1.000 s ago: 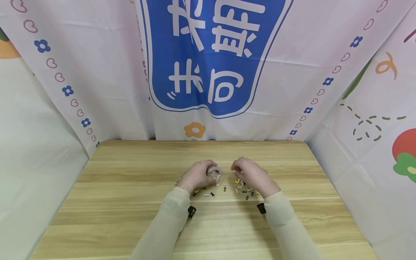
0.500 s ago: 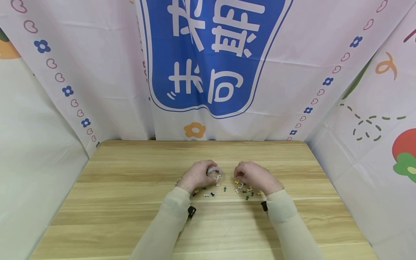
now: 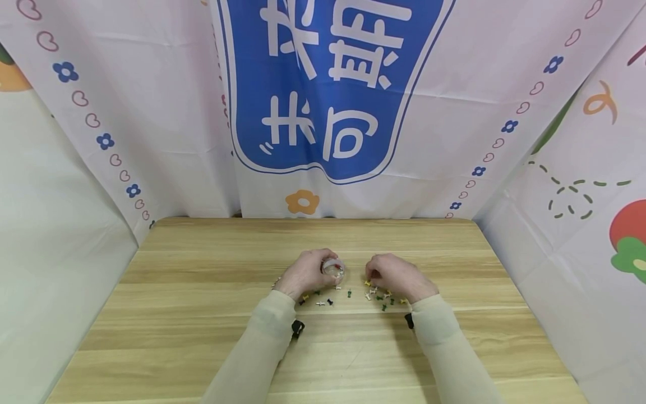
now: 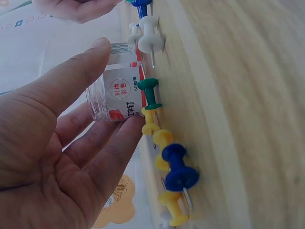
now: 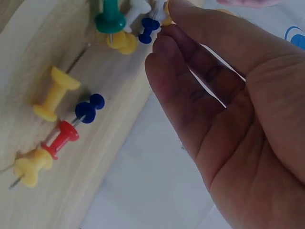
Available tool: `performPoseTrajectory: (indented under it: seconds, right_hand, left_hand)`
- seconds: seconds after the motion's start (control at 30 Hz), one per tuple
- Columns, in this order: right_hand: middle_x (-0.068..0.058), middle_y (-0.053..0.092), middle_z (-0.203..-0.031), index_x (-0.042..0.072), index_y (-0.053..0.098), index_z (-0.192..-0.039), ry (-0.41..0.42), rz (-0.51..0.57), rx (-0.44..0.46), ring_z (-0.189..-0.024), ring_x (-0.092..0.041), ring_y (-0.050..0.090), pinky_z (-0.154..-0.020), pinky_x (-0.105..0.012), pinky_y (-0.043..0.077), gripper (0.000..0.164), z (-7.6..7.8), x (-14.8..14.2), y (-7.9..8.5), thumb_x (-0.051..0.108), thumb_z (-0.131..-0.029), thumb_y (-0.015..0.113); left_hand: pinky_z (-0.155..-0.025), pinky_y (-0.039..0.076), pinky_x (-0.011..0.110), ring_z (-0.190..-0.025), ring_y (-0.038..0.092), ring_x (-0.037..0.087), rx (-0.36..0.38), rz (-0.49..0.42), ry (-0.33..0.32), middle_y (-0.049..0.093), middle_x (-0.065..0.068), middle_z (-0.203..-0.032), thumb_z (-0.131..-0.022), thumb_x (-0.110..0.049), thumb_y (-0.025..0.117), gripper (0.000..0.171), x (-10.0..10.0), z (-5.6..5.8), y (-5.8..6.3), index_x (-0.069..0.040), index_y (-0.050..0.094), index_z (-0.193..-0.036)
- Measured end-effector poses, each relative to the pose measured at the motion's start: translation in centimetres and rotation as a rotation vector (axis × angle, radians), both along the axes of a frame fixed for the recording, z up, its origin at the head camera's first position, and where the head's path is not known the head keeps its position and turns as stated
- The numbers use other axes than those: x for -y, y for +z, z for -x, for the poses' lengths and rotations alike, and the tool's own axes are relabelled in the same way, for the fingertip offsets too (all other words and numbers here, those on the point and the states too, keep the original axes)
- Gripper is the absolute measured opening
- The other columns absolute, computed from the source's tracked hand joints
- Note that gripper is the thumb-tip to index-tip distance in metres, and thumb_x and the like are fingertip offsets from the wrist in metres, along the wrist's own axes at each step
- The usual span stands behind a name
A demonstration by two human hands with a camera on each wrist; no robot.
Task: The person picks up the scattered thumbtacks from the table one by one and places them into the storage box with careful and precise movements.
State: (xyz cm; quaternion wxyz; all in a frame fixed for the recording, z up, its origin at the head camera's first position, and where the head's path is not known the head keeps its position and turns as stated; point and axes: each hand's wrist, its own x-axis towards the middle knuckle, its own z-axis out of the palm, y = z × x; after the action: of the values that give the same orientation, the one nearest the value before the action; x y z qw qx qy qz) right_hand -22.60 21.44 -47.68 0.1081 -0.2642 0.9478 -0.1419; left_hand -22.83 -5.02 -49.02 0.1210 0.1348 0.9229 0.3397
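Note:
A small clear plastic jar [image 3: 333, 271] with a printed label [image 4: 120, 89] stands near the table's middle. My left hand [image 3: 306, 273] grips it, thumb on one side and fingers on the other. Red and pale bits show inside the jar in the head view. To the right, my right hand [image 3: 397, 275] reaches down among scattered pushpins, thumb and fingertips close together. In the right wrist view, a yellow pushpin [image 5: 167, 18] lies at the tips of the thumb and fingers [image 5: 164, 67]; whether they pinch it is unclear. A blue pushpin [image 5: 149, 30] is close by.
Several loose pushpins lie around both hands, among them a green one [image 3: 349, 293] between them and a dark blue one [image 3: 330, 302] near the left wrist. Metal points stick out from some. Behind the wooden table [image 3: 227, 336] hangs a printed cloth [image 3: 202, 185].
My right hand has drawn slightly right and down, its fingers closing in toward the pushpins, and has barely shifted in the last half second. The left hand and jar stay put.

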Motion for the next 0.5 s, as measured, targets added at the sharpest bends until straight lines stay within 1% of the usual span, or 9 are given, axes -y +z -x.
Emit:
performPoseTrajectory:
  seconds: [0.33, 0.5]
  right_hand:
    - [0.001, 0.084, -0.107, 0.014, 0.084, -0.102, -0.001, 0.003, 0.004, -0.095, -0.010, 0.072, -0.092, -0.039, 0.067, 0.010, -0.05, 0.06, -0.12, 0.006, -0.107, 0.084]
    - [0.004, 0.081, -0.102, 0.015, 0.083, -0.100, -0.001, 0.014, -0.022, -0.092, -0.009, 0.070, -0.089, -0.038, 0.066, 0.011, 0.01, 0.05, -0.10, 0.007, -0.107, 0.084]
  left_hand:
    - [-0.117, 0.063, 0.056, -0.128, 0.077, 0.029, 0.006, 0.000, 0.002, 0.082, 0.011, -0.141, -0.096, -0.022, 0.100, 0.055, 0.02, -0.02, -0.04, -0.014, 0.077, -0.145]
    - [-0.117, 0.063, 0.056, -0.128, 0.077, 0.029, 0.012, -0.007, 0.006, 0.082, 0.011, -0.142, -0.096, -0.022, 0.099, 0.054, 0.10, -0.07, 0.01, -0.015, 0.077, -0.146]
